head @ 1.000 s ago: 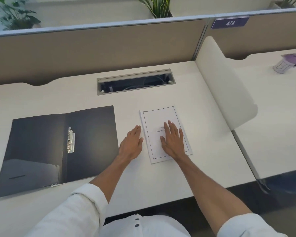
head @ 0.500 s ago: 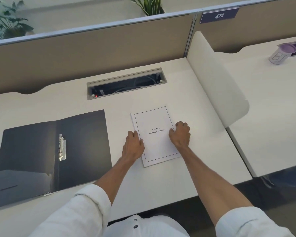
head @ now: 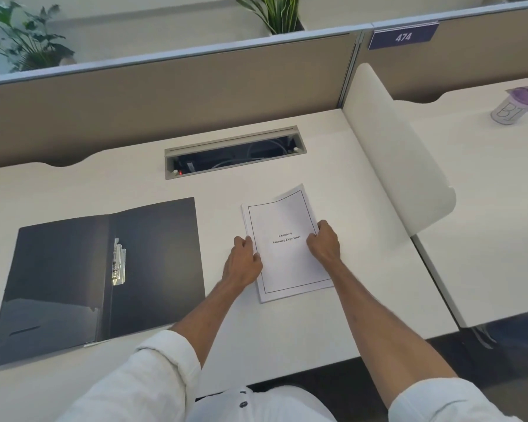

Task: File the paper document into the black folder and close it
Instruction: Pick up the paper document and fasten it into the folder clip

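Observation:
A white paper document [head: 284, 260], a thin stack with a bordered title page, lies on the white desk [head: 287, 324] right of centre. My left hand [head: 243, 263] grips its left edge and my right hand [head: 323, 243] grips its right edge. The top right corner of the stack curls up off the desk. The black folder [head: 153, 269] lies open and flat to the left, a hand's width from the document. A metal clip [head: 118, 261] runs along its spine.
An open cable tray [head: 235, 153] is sunk into the desk behind the document. A beige partition [head: 165, 95] closes the back. A white divider panel [head: 400, 153] stands at the right. On the neighbouring desk stands a purple-lidded cup [head: 512, 106].
Both hands went from lying flat on and beside the document to closing on its left and right edges. The stack's far right corner has lifted. The camera moved closer.

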A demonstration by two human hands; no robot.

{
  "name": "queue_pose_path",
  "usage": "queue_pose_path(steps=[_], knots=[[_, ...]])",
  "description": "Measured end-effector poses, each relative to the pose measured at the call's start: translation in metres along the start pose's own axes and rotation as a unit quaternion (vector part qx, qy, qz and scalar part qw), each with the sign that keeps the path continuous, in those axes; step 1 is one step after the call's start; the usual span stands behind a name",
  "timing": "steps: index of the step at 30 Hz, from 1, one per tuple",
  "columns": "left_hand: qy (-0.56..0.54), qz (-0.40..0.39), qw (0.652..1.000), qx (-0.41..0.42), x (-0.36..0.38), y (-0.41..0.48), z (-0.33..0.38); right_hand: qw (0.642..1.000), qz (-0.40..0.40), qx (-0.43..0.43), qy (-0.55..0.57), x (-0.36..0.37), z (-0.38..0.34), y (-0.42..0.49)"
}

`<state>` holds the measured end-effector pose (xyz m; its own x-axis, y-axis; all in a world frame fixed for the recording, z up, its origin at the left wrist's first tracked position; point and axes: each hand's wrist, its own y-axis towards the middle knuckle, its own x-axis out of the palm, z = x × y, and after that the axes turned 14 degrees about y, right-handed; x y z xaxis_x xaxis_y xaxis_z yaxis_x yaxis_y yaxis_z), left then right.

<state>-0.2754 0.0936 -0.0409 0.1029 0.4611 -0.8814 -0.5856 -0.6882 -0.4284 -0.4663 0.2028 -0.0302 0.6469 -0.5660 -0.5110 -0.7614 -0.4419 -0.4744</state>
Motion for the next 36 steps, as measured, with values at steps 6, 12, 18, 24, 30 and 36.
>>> queue_pose_path(steps=[6, 12, 18, 24, 30, 36], knots=[[-0.030, -0.011, 0.999, 0.020, -0.007, 0.000, -0.017, 0.999, 0.023, -0.032, -0.027, 0.004, -0.009, -0.013], [-0.076, 0.044, 0.996, 0.034, -0.020, -0.006, -0.045, 0.996, 0.067, -0.057, 0.005, 0.007, -0.014, -0.026], [-0.161, 0.075, 0.984, 0.015, -0.034, -0.023, -0.092, 0.988, 0.050, -0.090, 0.117, 0.026, -0.037, -0.044], [-0.223, 0.131, 0.966, -0.025, -0.043, -0.049, -0.152, 0.969, -0.041, -0.086, 0.228, 0.087, -0.067, -0.068], [-0.254, 0.151, 0.951, -0.091, -0.046, -0.072, -0.220, 0.966, -0.090, -0.066, 0.233, 0.164, -0.088, -0.091], [-0.255, 0.136, 0.942, -0.169, -0.039, -0.083, -0.277, 0.971, -0.102, -0.026, 0.214, 0.222, -0.101, -0.111]])
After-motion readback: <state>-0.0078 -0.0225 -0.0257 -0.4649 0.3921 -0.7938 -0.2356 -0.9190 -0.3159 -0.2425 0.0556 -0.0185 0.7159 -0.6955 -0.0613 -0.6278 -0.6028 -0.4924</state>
